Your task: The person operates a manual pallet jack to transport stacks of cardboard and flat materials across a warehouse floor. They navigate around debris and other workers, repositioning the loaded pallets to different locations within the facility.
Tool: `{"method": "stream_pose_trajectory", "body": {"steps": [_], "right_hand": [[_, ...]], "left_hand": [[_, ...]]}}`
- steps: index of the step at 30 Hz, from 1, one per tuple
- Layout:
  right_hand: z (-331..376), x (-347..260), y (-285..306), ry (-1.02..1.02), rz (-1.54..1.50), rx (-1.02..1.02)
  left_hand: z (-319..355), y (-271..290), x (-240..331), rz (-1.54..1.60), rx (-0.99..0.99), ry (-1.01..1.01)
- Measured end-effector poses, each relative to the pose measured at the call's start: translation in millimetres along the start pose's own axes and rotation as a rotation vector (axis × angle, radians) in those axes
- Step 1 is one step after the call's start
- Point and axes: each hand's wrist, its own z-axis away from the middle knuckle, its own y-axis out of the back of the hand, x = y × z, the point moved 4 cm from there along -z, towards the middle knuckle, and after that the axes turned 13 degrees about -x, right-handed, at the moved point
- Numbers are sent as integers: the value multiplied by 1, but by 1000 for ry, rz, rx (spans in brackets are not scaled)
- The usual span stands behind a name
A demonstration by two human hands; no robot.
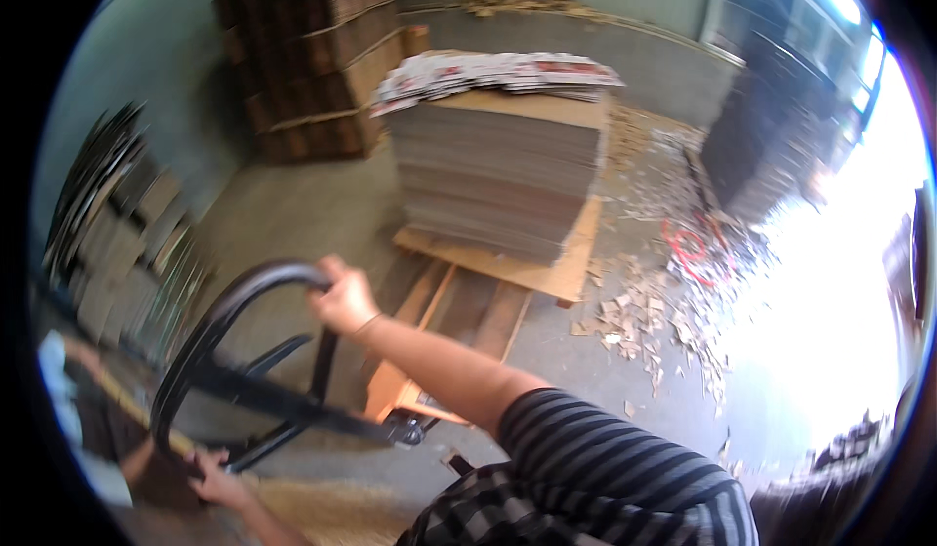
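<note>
Right hand (346,297) wraps the black loop handle (264,395) at its upper bend; left hand (217,480) is at its lower corner, closure unclear to me. Handle spans between them. Right of handle: orange jack body (388,390); beyond handle: stacked cardboard sheets (498,175).
</note>
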Motion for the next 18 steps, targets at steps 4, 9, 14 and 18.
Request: {"method": "stream_pose_trajectory", "body": {"steps": [4, 9, 14, 18], "right_hand": [[-48, 25, -43, 91, -15, -44], [-94, 56, -90, 95, 48, -6], [-176, 82, -133, 108, 85, 128], [-231, 115, -173, 67, 121, 182]], "left_hand": [[-66, -38, -37, -18, 66, 31], [-171, -96, -114, -27, -95, 29], [-287, -173, -177, 103, -186, 69], [-361, -229, -232, 173, -270, 86]]}}
